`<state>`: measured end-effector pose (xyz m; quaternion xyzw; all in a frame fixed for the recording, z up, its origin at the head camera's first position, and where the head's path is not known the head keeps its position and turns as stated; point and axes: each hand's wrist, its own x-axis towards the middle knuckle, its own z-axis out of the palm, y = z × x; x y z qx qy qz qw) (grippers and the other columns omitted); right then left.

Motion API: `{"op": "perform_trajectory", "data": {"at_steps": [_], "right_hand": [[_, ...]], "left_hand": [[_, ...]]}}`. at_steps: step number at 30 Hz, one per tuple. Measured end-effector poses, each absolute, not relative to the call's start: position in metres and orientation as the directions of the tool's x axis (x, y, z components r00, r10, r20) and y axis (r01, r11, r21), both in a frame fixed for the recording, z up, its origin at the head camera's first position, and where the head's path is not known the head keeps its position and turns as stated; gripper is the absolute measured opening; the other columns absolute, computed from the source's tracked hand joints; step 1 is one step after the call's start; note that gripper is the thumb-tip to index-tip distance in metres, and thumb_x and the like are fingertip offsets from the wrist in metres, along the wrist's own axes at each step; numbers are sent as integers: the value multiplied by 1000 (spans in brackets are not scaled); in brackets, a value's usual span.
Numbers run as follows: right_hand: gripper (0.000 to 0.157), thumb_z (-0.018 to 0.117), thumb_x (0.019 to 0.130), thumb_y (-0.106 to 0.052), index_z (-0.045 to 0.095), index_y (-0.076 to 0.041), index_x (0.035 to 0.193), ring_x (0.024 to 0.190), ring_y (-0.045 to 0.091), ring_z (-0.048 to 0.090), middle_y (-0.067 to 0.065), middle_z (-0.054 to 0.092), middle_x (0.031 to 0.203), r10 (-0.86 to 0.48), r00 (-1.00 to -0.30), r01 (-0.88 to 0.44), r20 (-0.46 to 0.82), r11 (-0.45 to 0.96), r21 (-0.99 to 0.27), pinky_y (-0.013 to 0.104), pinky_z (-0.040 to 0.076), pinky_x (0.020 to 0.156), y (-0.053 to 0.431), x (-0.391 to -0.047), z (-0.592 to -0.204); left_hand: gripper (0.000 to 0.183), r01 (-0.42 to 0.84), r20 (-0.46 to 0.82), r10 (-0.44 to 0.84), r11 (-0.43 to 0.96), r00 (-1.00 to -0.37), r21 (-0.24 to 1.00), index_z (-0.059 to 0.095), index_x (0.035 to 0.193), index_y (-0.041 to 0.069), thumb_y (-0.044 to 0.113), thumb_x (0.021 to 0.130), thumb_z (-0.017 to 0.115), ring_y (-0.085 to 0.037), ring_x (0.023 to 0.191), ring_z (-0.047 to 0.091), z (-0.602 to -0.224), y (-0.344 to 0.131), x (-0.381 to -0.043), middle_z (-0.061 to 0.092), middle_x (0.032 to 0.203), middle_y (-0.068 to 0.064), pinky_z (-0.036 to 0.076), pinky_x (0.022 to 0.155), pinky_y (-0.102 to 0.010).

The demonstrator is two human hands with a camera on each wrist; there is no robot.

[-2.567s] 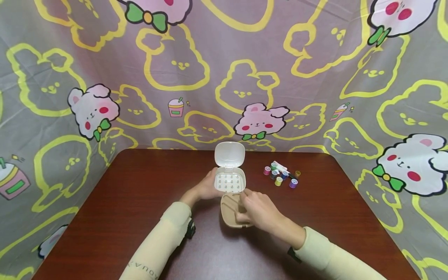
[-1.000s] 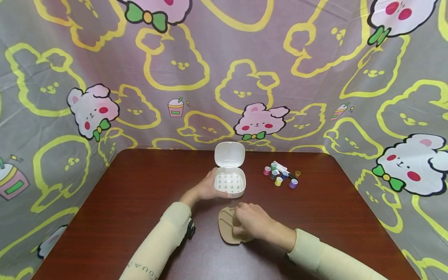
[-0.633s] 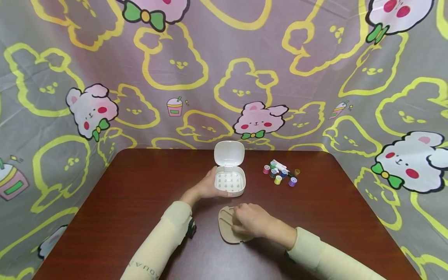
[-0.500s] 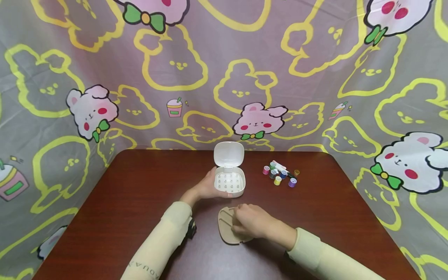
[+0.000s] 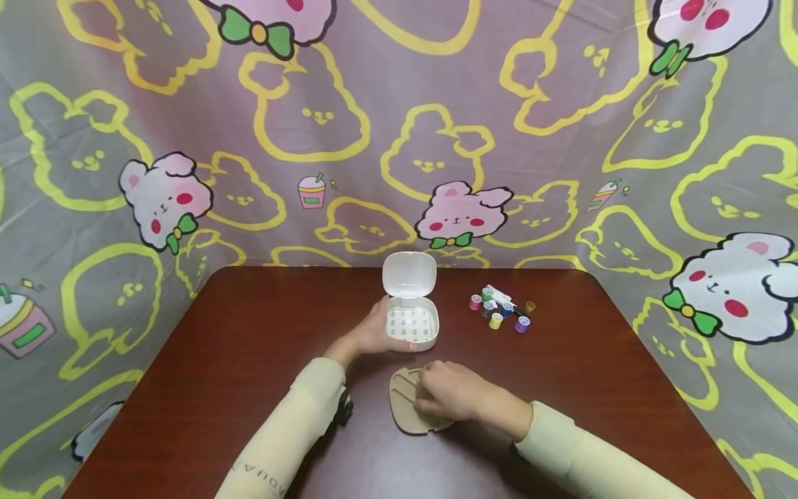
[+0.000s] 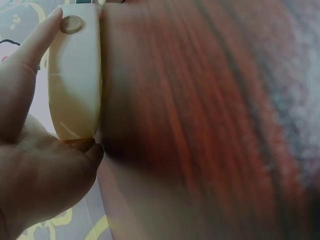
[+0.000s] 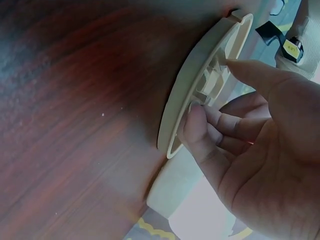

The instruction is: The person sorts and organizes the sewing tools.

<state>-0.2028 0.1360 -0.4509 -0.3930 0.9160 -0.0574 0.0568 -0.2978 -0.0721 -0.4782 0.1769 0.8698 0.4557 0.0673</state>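
Note:
My left hand (image 5: 370, 334) grips the left side of a small white box (image 5: 429, 344) whose hinged lid (image 5: 409, 274) stands up at the back. The thumb lies along the front wall, near a round button (image 6: 71, 24) in the left wrist view. Inside, the box floor bears a small repeated print. Nearer me, a tan tray insert (image 5: 405, 417) with moulded grooves lies on the table. My right hand (image 5: 454, 390) covers its right half. In the right wrist view, thumb and fingers pinch the raised inner part of the insert (image 7: 192, 75).
Several small paint pots (image 5: 495, 321) in various colours and a white marker (image 5: 497, 295) lie at the back right of the brown table (image 5: 274, 312). A printed cloth (image 5: 349, 125) hangs behind and along both sides.
The tan insert, earlier overlapping the box's front edge, has been drawn toward me onto the table by my right hand. My left thumb now shows on the box front. The last second brings little movement.

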Motion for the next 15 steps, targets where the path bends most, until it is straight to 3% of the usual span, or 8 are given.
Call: {"op": "perform_trajectory", "data": {"at_steps": [8, 15], "right_hand": [[33, 76, 91, -36, 55, -20, 71, 62, 8, 47, -6, 54, 75, -725, -683, -705, -89, 686, -181, 27, 43, 57, 136, -205, -450], [32, 76, 91, -36, 56, -20, 71, 62, 7, 46, -7, 52, 75, -726, -679, -700, -108, 685, -201, 27, 41, 56, 136, -206, -448]], "left_hand": [[132, 268, 39, 388, 557, -921, 786, 13, 159, 3, 36, 63, 98, -34, 135, 42, -481, -73, -299, 37, 149, -25, 35, 113, -47], [127, 275, 23, 427, 540, -904, 795, 14, 158, 2, 34, 67, 97, -35, 137, 39, -482, -75, -302, 35, 148, -26, 33, 114, -48]]}}
